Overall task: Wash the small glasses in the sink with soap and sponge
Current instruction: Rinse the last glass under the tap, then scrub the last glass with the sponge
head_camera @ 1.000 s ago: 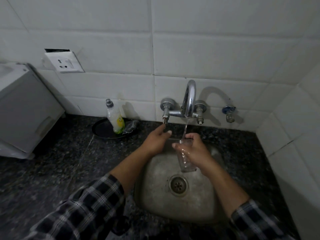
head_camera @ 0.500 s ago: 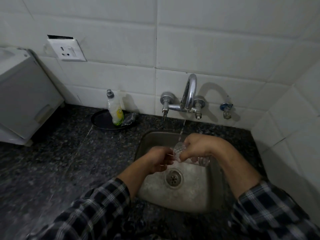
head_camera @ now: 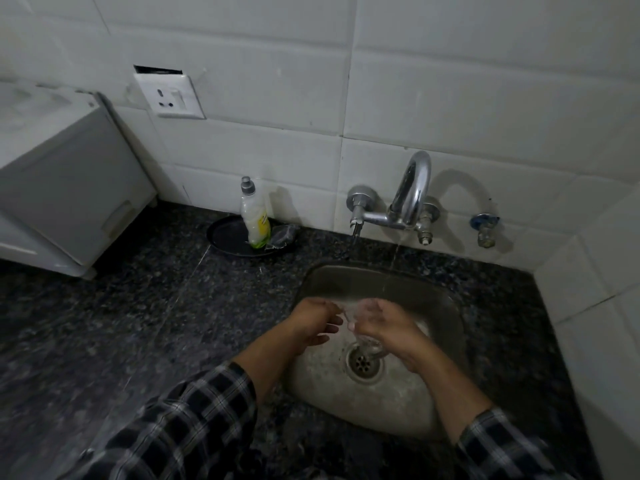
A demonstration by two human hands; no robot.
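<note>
glass [head_camera: 371, 347]: small, clear, wet, tilted above drain [head_camera: 363, 364] in sink [head_camera: 346, 280] | right hand [head_camera: 386, 323]: fingers wrapped round glass | left hand [head_camera: 313, 322]: curled beside rim, grip unclear | tap [head_camera: 412, 188]: thin stream

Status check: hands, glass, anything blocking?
Right hand grips small glass over the drain, tap running. Left hand curled at its rim, contact unclear. Soap bottle and sponge on plate, untouched. No obstruction seen.
</note>
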